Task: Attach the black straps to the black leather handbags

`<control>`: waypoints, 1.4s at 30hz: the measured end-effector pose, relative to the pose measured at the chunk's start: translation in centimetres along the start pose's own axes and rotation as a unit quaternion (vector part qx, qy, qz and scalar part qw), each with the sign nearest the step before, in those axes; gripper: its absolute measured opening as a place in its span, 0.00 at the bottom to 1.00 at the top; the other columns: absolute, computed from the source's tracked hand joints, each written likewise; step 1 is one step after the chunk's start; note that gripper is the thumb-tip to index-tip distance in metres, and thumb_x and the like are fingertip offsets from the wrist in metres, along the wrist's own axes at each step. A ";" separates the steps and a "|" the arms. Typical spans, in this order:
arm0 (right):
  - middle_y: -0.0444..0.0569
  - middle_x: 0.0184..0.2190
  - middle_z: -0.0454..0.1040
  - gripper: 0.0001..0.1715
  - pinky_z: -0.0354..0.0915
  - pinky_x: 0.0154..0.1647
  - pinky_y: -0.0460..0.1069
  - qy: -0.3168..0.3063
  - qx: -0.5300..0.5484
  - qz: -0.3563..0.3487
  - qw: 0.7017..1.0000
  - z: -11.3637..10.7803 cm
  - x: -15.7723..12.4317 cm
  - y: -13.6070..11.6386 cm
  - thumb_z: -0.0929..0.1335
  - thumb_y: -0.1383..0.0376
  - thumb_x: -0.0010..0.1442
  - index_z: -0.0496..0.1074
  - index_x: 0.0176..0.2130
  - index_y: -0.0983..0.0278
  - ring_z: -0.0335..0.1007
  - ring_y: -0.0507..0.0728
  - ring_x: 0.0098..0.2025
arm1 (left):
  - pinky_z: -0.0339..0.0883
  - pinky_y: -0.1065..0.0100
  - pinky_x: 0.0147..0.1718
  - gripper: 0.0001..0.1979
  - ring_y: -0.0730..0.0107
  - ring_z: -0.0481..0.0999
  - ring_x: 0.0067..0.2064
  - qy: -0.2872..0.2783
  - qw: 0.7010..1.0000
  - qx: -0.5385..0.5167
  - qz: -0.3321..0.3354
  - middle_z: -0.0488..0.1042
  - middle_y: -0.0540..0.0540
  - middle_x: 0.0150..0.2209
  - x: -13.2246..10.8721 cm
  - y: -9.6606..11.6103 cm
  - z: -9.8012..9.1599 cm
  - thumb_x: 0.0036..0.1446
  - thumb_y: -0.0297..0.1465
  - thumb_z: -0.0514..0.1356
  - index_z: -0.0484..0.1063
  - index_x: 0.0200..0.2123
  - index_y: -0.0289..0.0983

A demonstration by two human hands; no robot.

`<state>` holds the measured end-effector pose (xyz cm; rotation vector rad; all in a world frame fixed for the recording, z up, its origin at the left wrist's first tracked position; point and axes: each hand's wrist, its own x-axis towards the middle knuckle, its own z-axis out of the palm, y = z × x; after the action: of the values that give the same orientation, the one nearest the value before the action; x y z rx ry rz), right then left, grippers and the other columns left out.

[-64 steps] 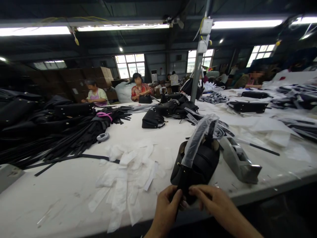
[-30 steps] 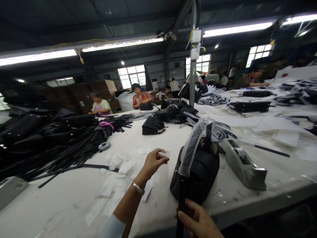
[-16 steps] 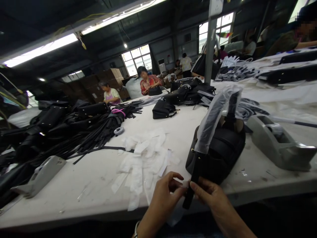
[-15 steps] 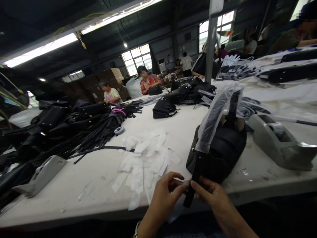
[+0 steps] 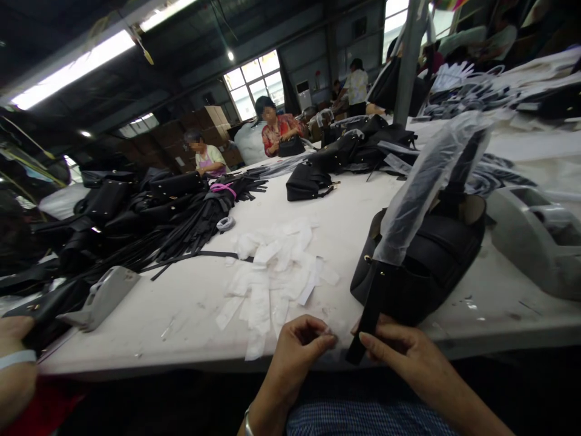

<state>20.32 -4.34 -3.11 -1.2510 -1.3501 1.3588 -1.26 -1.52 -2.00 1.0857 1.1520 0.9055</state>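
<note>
A black handbag (image 5: 426, 260) stands at the table's front edge, its raised handle wrapped in a clear plastic sleeve (image 5: 415, 206). My right hand (image 5: 399, 345) pinches the lower end of the bag's black strap (image 5: 370, 315) between thumb and fingers. To the left of the strap, my left hand (image 5: 302, 345) is closed in a pinch, apart from the bag. A thin translucent scrap of film (image 5: 330, 332) shows at its fingertips, partly hidden. White paper-like strips (image 5: 272, 272) lie heaped on the table just beyond my left hand.
Grey tape dispensers stand at right (image 5: 540, 242) and left (image 5: 106, 297). Black bags and straps (image 5: 136, 206) pile up at left. Another black bag (image 5: 306, 181) sits mid-table (image 5: 195, 315). A co-worker's hand (image 5: 16, 339) enters at far left; other people work behind.
My left hand has drawn away from the strap to the left. My right hand still holds the strap. The view has shifted, and a co-worker's hand now shows at the left edge.
</note>
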 end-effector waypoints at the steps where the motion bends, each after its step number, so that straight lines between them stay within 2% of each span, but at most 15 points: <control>1: 0.48 0.32 0.76 0.25 0.65 0.41 0.50 0.004 0.000 -0.007 1.000 0.0 0.0 0.0 0.69 0.48 0.59 0.76 0.22 0.62 0.71 0.59 0.39 | 0.62 0.77 0.29 0.12 0.77 0.70 0.28 0.006 1.000 -0.002 -0.002 0.73 0.53 0.25 -0.2 -0.2 -0.3 0.44 0.30 0.75 0.76 0.29 0.34; 6: 0.48 0.31 0.76 0.24 0.64 0.42 0.50 0.046 0.051 0.000 0.998 0.6 0.1 1.0 0.71 0.48 0.59 0.76 0.21 0.62 0.71 0.59 0.39 | 0.64 0.75 0.31 0.11 0.75 0.72 0.29 0.014 0.999 0.029 -0.014 0.75 0.51 0.26 -1.0 -1.1 -1.2 0.44 0.28 0.74 0.78 0.31 0.33; 9: 0.46 0.27 0.73 0.22 0.63 0.42 0.50 0.089 0.085 -0.013 0.992 1.4 0.2 1.5 0.71 0.50 0.59 0.76 0.23 0.61 0.69 0.57 0.36 | 0.67 0.72 0.33 0.09 0.71 0.75 0.31 0.018 0.998 0.063 -0.018 0.78 0.49 0.27 -1.3 -1.4 -1.4 0.44 0.28 0.73 0.79 0.31 0.33; 12: 0.46 0.27 0.73 0.20 0.63 0.44 0.49 0.126 0.091 -0.027 0.987 2.2 0.4 1.4 0.72 0.51 0.58 0.78 0.23 0.61 0.69 0.57 0.38 | 0.69 0.71 0.33 0.08 0.69 0.76 0.31 0.013 0.997 0.068 -0.018 0.79 0.48 0.27 -1.6 -1.5 -1.5 0.45 0.28 0.72 0.79 0.31 0.34; 21: 0.44 0.26 0.73 0.22 0.64 0.43 0.46 0.123 0.082 -0.032 0.988 2.5 0.7 1.0 0.72 0.51 0.59 0.77 0.22 0.61 0.70 0.54 0.36 | 0.67 0.74 0.32 0.11 0.72 0.74 0.31 0.006 0.999 0.024 -0.030 0.78 0.48 0.28 -1.6 -0.9 -0.9 0.46 0.31 0.74 0.80 0.33 0.33; 26: 0.44 0.25 0.73 0.21 0.66 0.39 0.46 0.149 0.065 -0.030 0.986 2.6 0.7 1.5 0.73 0.50 0.56 0.77 0.21 0.61 0.71 0.54 0.34 | 0.67 0.73 0.34 0.12 0.71 0.75 0.32 0.003 0.999 -0.020 -0.040 0.80 0.45 0.31 -1.4 -0.9 0.4 0.50 0.34 0.73 0.80 0.34 0.32; 28: 0.45 0.28 0.77 0.19 0.69 0.37 0.46 0.161 0.082 -0.013 0.983 2.5 0.7 1.5 0.74 0.49 0.53 0.79 0.27 0.61 0.74 0.56 0.34 | 0.66 0.73 0.33 0.13 0.71 0.76 0.32 0.003 0.998 -0.041 -0.045 0.80 0.44 0.31 -1.3 -1.0 1.3 0.52 0.36 0.72 0.80 0.35 0.32; 30: 0.48 0.30 0.80 0.22 0.72 0.36 0.48 0.182 0.085 0.008 0.980 2.1 0.7 1.5 0.74 0.47 0.51 0.80 0.35 0.63 0.76 0.57 0.33 | 0.65 0.73 0.31 0.14 0.72 0.75 0.30 0.013 0.997 -0.059 -0.044 0.80 0.45 0.30 -1.0 -1.0 2.3 0.53 0.38 0.71 0.79 0.36 0.32; 32: 0.49 0.28 0.81 0.27 0.73 0.36 0.49 0.216 0.039 0.008 0.976 1.6 0.6 1.4 0.73 0.46 0.53 0.80 0.41 0.64 0.77 0.58 0.31 | 0.64 0.74 0.30 0.14 0.73 0.74 0.29 0.020 0.997 -0.068 -0.032 0.79 0.46 0.29 -0.5 -0.9 3.3 0.53 0.39 0.71 0.80 0.35 0.32; 35: 0.50 0.26 0.80 0.31 0.74 0.36 0.51 0.258 -0.075 -0.023 0.963 0.6 0.3 0.7 0.69 0.44 0.57 0.80 0.44 0.66 0.76 0.58 0.27 | 0.65 0.73 0.33 0.13 0.72 0.74 0.32 0.030 0.998 -0.061 0.004 0.79 0.46 0.29 0.7 -0.1 4.6 0.54 0.39 0.70 0.81 0.33 0.33; 38: 0.49 0.23 0.80 0.34 0.74 0.33 0.51 0.256 -0.124 -0.014 0.959 0.0 0.3 0.0 0.67 0.42 0.58 0.80 0.45 0.69 0.76 0.59 0.25 | 0.68 0.71 0.38 0.13 0.67 0.76 0.37 0.006 0.998 -0.050 0.037 0.81 0.44 0.35 2.1 0.8 5.5 0.55 0.39 0.69 0.83 0.35 0.34; 42: 0.48 0.23 0.81 0.32 0.76 0.33 0.51 0.234 -0.094 0.022 0.968 -0.2 0.6 -0.5 0.69 0.44 0.55 0.80 0.45 0.67 0.80 0.61 0.27 | 0.70 0.69 0.38 0.14 0.63 0.77 0.40 -0.029 0.998 -0.053 0.037 0.81 0.42 0.37 3.3 0.9 5.8 0.55 0.40 0.69 0.82 0.37 0.34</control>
<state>20.43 -3.71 -2.63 -1.6159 -1.1353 0.8967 5.11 0.80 -1.62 1.0665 1.0107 0.9749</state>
